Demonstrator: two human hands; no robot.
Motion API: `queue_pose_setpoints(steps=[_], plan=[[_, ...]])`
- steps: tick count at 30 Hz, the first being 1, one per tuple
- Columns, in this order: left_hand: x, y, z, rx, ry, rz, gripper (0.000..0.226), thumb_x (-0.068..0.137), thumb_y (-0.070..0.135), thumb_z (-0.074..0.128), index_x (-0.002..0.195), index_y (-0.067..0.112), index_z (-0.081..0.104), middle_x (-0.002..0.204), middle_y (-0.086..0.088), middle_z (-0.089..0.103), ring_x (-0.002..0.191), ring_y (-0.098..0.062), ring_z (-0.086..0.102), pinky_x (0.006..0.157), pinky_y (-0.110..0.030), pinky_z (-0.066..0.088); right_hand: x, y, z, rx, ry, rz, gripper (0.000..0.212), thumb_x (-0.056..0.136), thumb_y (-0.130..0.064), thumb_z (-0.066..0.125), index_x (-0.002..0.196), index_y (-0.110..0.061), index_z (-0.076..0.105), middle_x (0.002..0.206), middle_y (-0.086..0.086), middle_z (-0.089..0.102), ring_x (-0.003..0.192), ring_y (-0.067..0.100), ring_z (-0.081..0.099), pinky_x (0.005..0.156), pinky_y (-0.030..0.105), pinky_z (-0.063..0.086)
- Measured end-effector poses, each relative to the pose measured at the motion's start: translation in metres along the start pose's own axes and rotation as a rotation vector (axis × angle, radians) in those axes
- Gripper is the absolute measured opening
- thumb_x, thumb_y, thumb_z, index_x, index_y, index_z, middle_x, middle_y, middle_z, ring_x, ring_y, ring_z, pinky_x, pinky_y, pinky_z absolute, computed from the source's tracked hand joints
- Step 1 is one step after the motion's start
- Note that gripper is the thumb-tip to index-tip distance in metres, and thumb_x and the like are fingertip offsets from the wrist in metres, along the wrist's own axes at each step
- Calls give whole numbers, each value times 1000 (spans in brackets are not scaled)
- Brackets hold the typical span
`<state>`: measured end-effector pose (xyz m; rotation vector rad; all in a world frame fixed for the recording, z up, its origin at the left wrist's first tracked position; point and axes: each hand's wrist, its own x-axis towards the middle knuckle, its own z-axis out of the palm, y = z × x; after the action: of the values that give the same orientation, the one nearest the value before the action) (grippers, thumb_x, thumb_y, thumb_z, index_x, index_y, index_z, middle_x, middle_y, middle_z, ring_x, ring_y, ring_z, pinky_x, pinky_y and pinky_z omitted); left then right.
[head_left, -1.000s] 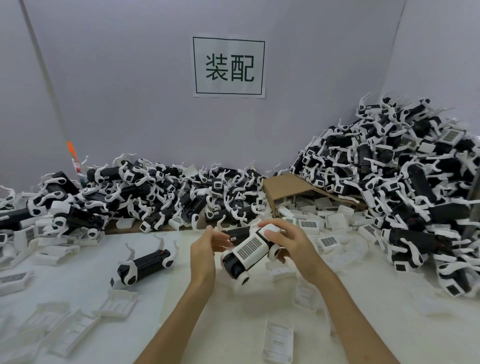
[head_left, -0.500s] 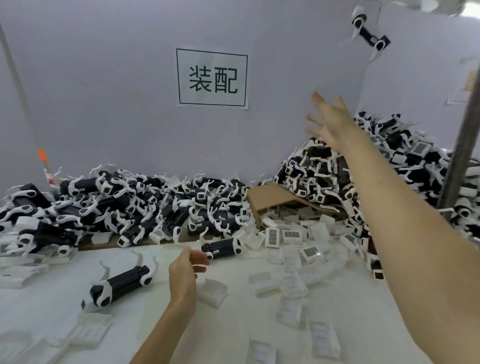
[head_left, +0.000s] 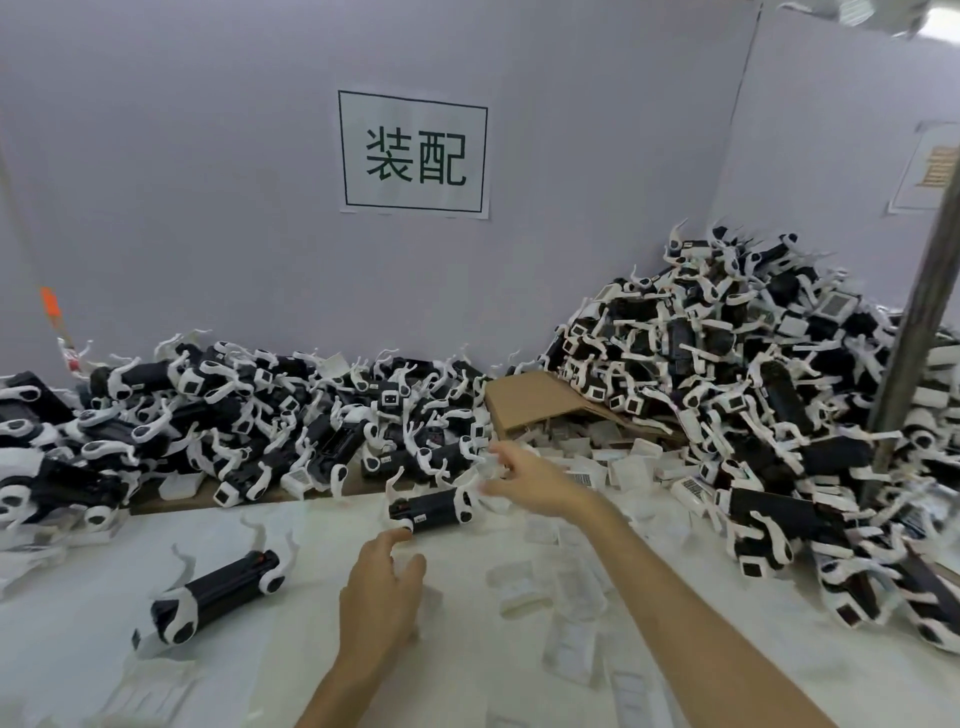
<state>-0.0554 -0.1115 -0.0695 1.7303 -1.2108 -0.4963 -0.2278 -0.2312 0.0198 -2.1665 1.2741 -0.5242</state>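
Left hand (head_left: 382, 597) low over white table (head_left: 291, 675), back of hand up. Open, fingers loosely spread, gripping nothing. Index fingertip just beside near-left end cap of black unit (head_left: 426, 512); contact or gap, cannot tell.

Right hand (head_left: 530, 480) stretched forward at right end of same unit. Open wide, fingers fanned and blurred. Nothing visibly gripped. Fingertips close to unit's white curved arm; touching or not, cannot tell through blur.

Black unit lying on its side on table between both hands, white caps at both ends, white arms sticking up, just in front of left heap (head_left: 208, 415).

Second unit (head_left: 218, 597) on table, well left of left hand. Loose white trays (head_left: 571, 597) scattered beneath right forearm. Taller right heap (head_left: 753, 415) against corner; cardboard flap (head_left: 540, 405) between heaps. Printed sign (head_left: 414, 153) on wall above.
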Motion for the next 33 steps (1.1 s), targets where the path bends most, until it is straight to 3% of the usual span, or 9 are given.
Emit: queue_pose_setpoints(steps=[6, 11, 14, 17, 21, 24, 27, 31, 33], plan=[[-3, 4, -1, 173, -73, 41, 46, 99, 24, 52, 144, 23, 43, 147, 7, 45, 89, -4, 53, 99, -31, 38, 16, 7, 65, -31, -16, -64, 81, 89, -37, 72, 156, -29, 28, 158, 0, 33, 142, 20, 35, 108, 31, 35], [2, -1, 1, 134, -70, 31, 48, 99, 24, 52, 146, 25, 40, 147, 8, 44, 83, -1, 56, 104, -32, 38, 32, 17, 80, -23, 204, -110, 40, 89, -20, 67, 128, -31, 63, 117, -5, 65, 109, 11, 56, 88, 25, 45], [6, -3, 0, -24, -38, -16, 51, 98, 18, 56, 146, 22, 38, 148, 2, 44, 103, -7, 55, 104, -32, 39, 31, 13, 73, 13, 288, -117, 14, 88, -21, 69, 98, -31, 72, 95, -12, 69, 88, 7, 64, 78, 26, 49], [8, 0, -6, -190, 70, -39, 56, 96, 13, 61, 146, 15, 35, 150, -2, 40, 126, -15, 45, 100, -27, 37, 18, 3, 61, 35, 350, -161, 8, 89, -24, 71, 93, -31, 70, 82, -10, 70, 80, 7, 66, 74, 28, 50], [9, 5, -18, 107, 259, 256, 62, 86, 22, 75, 141, 20, 45, 139, 9, 51, 128, -12, 47, 104, -30, 34, -11, -6, 57, -33, 338, -317, 14, 91, -20, 68, 99, -30, 72, 86, -2, 67, 91, 12, 57, 81, 28, 45], [10, 5, -15, 357, 127, 377, 56, 84, 38, 74, 136, 32, 52, 139, 17, 55, 141, -9, 37, 113, -39, 19, -36, -16, 70, 48, 326, -457, 21, 88, -15, 70, 100, -33, 74, 88, -5, 68, 92, 2, 54, 80, 14, 41], [13, 0, -13, 435, 83, 423, 38, 88, 39, 68, 126, 38, 59, 126, 18, 64, 148, -12, 27, 115, -40, 5, -47, -27, 83, 139, 365, -593, 25, 88, -10, 68, 103, -28, 76, 94, -9, 72, 95, 2, 59, 82, 18, 47], [17, -1, -29, 359, 319, 382, 30, 89, 47, 69, 114, 33, 65, 106, 16, 69, 112, -14, 56, 97, -36, 23, -51, -23, 86, 204, 603, -590, 30, 88, 4, 66, 110, -16, 74, 120, -4, 67, 117, 1, 54, 101, 20, 43], [19, -2, -39, 251, 440, 254, 26, 91, 51, 64, 102, 28, 64, 82, 15, 65, 88, -16, 61, 93, -37, 30, -56, -16, 88, 233, 596, -563, 25, 86, 0, 67, 103, -17, 74, 114, -8, 65, 113, 3, 57, 93, 22, 47]])
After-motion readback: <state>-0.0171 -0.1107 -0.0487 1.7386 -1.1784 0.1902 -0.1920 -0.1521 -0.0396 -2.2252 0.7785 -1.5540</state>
